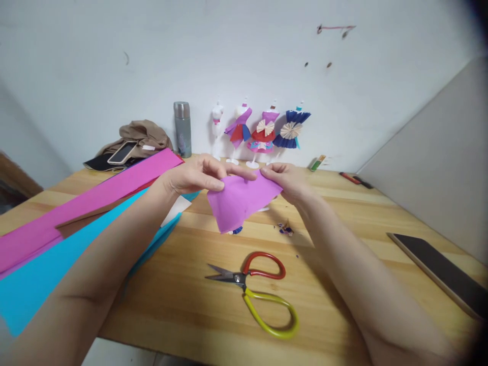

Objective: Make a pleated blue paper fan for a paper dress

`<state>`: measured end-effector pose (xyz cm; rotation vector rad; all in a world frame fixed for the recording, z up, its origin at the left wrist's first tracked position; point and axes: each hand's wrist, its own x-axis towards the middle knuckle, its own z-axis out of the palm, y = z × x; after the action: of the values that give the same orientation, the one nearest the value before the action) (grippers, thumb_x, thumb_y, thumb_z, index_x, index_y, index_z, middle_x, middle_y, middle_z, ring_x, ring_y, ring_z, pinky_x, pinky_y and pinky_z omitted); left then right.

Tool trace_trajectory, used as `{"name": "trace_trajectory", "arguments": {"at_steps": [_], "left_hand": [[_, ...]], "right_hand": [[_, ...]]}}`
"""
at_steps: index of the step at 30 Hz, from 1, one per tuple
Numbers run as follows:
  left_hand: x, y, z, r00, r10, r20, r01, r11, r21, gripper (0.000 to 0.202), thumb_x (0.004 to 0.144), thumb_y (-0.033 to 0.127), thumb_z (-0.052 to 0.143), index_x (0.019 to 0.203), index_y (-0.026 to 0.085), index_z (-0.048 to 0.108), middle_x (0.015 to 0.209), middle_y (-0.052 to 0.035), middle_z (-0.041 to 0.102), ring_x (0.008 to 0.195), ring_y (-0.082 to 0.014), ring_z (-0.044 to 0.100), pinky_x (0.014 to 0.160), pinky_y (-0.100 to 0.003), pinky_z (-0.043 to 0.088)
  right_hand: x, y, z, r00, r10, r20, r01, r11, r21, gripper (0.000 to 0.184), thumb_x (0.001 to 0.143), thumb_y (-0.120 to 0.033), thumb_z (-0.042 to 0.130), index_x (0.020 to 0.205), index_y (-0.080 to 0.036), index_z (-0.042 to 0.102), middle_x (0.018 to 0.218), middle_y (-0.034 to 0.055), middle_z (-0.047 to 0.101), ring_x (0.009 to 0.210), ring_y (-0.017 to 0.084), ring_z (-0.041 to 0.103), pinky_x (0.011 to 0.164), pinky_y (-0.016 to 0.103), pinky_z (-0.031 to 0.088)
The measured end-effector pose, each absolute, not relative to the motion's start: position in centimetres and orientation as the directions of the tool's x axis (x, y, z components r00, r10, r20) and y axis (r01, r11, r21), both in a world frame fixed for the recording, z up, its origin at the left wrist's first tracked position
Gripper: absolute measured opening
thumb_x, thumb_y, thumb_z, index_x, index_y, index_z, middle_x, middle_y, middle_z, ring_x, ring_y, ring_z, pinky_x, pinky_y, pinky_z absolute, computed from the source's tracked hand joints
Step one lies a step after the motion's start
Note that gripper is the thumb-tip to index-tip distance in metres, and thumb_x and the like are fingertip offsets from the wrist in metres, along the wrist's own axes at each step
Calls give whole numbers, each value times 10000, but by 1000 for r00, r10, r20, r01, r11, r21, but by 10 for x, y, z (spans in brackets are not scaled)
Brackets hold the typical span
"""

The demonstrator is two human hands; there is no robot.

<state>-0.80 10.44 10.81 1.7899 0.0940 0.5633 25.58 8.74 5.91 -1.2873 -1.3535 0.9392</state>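
Observation:
A small piece of purple paper (240,201) hangs above the wooden table (343,244), held up by both hands. My left hand (194,175) pinches its upper left edge with thumb and fingers closed. My right hand (287,180) pinches the upper right corner. Below the paper, a pair of scissors (259,290) with one red and one yellow-green handle lies on the table, blades partly apart and pointing left.
Long pink (87,203) and blue (57,264) paper sheets lie at left. Several small mannequins in paper dresses (263,132) stand by the wall, beside a grey flask (183,129). A brown cloth with a phone (125,147) sits back left. A dark tablet (438,269) lies right.

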Motion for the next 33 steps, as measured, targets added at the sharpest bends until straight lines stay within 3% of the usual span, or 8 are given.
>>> {"name": "trace_trajectory", "arguments": {"at_steps": [6,10,12,16,23,27,30,33], "left_hand": [[-21,102,120,761,525,381,-231,-329,916,248,631,350,875,589,161,721,1283,-113,693,1322,-328,539,1126,-467,354],[-31,107,125,696,549,463,-224,-447,866,197,671,309,846,598,173,724,1341,-90,659,1369,-314,489,1145,-447,326],[-34,108,127,683,557,472,-202,-477,855,208,672,303,838,582,169,708,1364,-92,643,1385,-320,467,1141,-450,329],[-37,106,132,675,568,471,-168,-503,848,212,660,276,832,574,150,685,1389,-108,620,1395,-326,452,1134,-447,341],[-39,103,133,664,555,502,-204,-512,835,223,721,214,785,559,137,653,1388,-80,622,1431,-317,406,1144,-410,310],[-38,107,128,661,532,529,-293,-466,835,194,694,239,801,567,160,677,1362,-90,646,1414,-288,445,1158,-396,310],[-38,110,125,661,542,519,-320,-422,848,209,670,255,820,549,163,677,1347,-100,656,1404,-293,460,1162,-406,309],[-39,110,124,657,555,510,-351,-373,859,204,651,273,833,553,169,687,1346,-94,659,1397,-292,470,1167,-413,309]], "right_hand": [[245,53,102,-19,959,284,395,268,-878,199,780,-286,724,675,-207,575,586,-20,569,547,111,523,558,266,416],[212,3,117,-585,807,-83,716,465,-521,174,764,-237,708,656,-224,572,635,-7,596,576,148,523,532,284,367],[194,-21,109,-628,713,-312,774,532,-343,148,710,-166,726,701,-224,589,669,-11,608,567,143,514,513,278,304],[184,-55,77,-545,745,-384,838,504,-210,360,649,-86,641,989,-198,603,977,69,690,784,221,638,603,298,398],[209,-77,43,-510,816,-273,851,432,-299,517,602,-135,522,1097,-268,594,1151,100,663,916,266,656,798,424,527],[214,-76,26,-522,836,-169,776,383,-501,509,542,-287,565,1007,-494,539,829,-34,654,674,255,636,557,388,506],[224,-72,25,-501,850,-165,686,274,-673,451,601,-342,593,1006,-532,532,683,-32,556,609,247,607,532,382,494],[243,-65,40,-550,829,-100,518,245,-819,735,648,-347,681,1301,-566,425,992,20,621,892,266,665,764,426,550]]}}
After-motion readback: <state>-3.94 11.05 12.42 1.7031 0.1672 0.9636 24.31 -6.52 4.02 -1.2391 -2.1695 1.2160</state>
